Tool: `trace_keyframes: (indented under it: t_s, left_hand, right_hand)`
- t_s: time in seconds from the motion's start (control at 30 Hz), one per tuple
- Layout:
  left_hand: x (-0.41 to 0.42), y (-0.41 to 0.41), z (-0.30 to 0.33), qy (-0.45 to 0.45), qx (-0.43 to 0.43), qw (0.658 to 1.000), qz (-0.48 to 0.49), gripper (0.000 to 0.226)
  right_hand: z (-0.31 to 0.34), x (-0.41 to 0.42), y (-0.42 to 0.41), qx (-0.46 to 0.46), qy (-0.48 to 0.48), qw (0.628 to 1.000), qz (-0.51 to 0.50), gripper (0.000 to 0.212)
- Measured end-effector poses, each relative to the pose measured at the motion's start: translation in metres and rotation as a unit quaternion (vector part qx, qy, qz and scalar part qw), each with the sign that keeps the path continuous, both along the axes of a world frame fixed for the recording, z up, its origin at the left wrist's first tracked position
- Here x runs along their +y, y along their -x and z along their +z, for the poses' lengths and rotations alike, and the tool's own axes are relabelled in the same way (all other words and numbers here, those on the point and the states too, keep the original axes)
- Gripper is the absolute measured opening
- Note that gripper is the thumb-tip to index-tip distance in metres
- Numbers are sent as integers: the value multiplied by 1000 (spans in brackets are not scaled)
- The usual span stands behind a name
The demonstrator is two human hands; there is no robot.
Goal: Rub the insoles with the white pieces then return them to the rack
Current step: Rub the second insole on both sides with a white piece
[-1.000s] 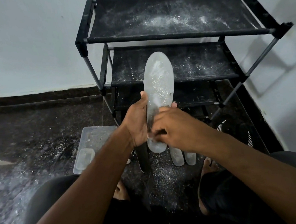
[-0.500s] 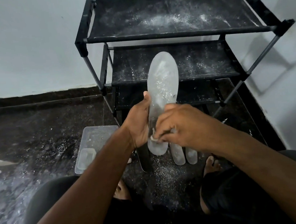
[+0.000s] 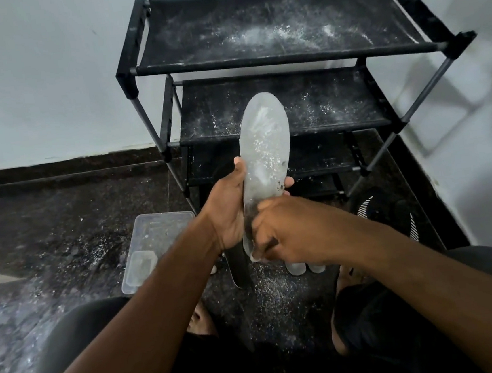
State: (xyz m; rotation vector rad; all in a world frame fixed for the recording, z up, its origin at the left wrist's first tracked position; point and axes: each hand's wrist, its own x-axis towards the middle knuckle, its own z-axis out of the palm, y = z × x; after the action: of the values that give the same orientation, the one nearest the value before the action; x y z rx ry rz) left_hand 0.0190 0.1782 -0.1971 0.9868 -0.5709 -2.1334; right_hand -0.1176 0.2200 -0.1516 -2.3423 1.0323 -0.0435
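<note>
Head view: left hand (image 3: 229, 215) is still gripping the pale insole (image 3: 265, 154) upright in front of the black rack (image 3: 286, 59), toe up. Right hand (image 3: 291, 230) is pinching a white piece (image 3: 255, 257), now sliding lower to the heel than half a second ago. Clear tub (image 3: 154, 243) is sitting on the floor, left.

Place: a corner of a home, at floor level.
Landmark: black tiered shoe rack (image 3: 283, 59) against a plain pale wall (image 3: 32, 71).
Floor: dark speckled stone (image 3: 48, 235) before the rack, dusted white.
Beside rack: clear plastic container (image 3: 151, 243), left; dark shoe (image 3: 392, 217), right.
</note>
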Motion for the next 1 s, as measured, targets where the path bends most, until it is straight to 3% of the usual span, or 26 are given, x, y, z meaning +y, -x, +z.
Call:
trace_keyframes:
  t_s: [0.13, 0.27, 0.43, 0.57, 0.67, 0.77, 0.87, 1.0]
  left_hand:
    - [1, 2, 3, 2, 18, 1000, 12, 65]
    - [-2, -2, 0, 8, 2, 1000, 14, 72]
    - [-5, -4, 3, -12, 47, 998, 27, 75]
    - [-7, -5, 4, 0, 41, 999, 31, 75]
    - [-8, -8, 3, -3, 34, 999, 33, 71]
    - [-8, -8, 3, 12, 9, 999, 29, 65]
    - [-9, -11, 1, 13, 9, 999, 28, 61]
    - [-9, -9, 4, 4, 38, 999, -4, 68]
  right_hand:
    - [5, -4, 1, -37, 48, 998, -35, 10]
    - [-7, 6, -8, 23, 45, 999, 10, 9]
    - [12, -3, 3, -49, 36, 997, -39, 10]
    - [13, 0, 4, -41, -34, 998, -14, 9]
    - [17, -5, 10, -107, 24, 990, -88, 18]
    - [14, -10, 13, -72, 96, 988, -98, 27]
    - [4, -10, 14, -54, 102, 990, -80, 18]
    - [8, -13, 19, -117, 98, 981, -122, 15]
